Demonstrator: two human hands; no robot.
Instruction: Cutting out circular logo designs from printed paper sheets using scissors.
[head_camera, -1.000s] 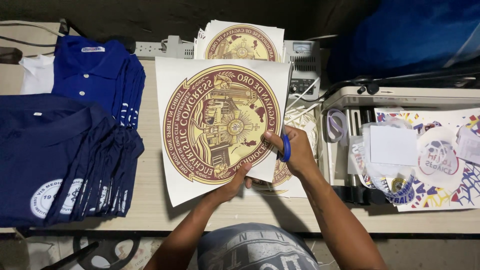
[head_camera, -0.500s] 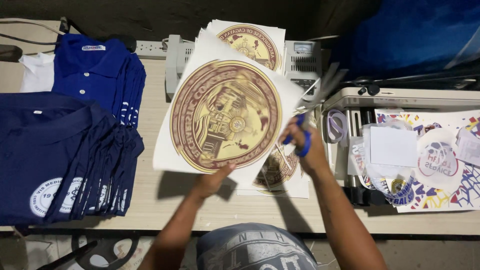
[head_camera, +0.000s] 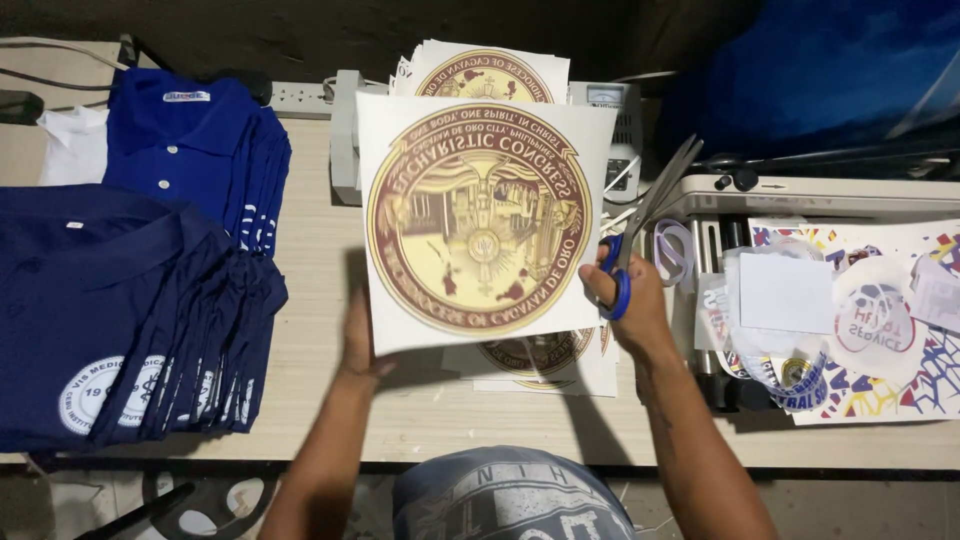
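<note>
The printed sheet (head_camera: 480, 225), white with a large round gold-and-maroon emblem, is held up off the tabletop (head_camera: 320, 330) at the centre of the frame, tilted toward the camera; the left hand (head_camera: 358, 345) pinches its lower left edge, fingers closed on the paper, while the right hand (head_camera: 625, 295) supports the right edge and has its grip closed through the blue handles of a pair of scissors (head_camera: 640, 225), whose blades stand apart and point to the upper right, clear of the sheet; to cut well, it seems best to keep the sheet taut, feed the paper round into the blades, and follow the outer ring closely; beneath lie more emblem sheets (head_camera: 545, 365), with another stack (head_camera: 485, 70) at the upper centre; folded navy shirts (head_camera: 130, 320) and blue polo shirts (head_camera: 200, 160) fill the left side; a tray of stickers (head_camera: 870, 310) sits at the right.
</note>
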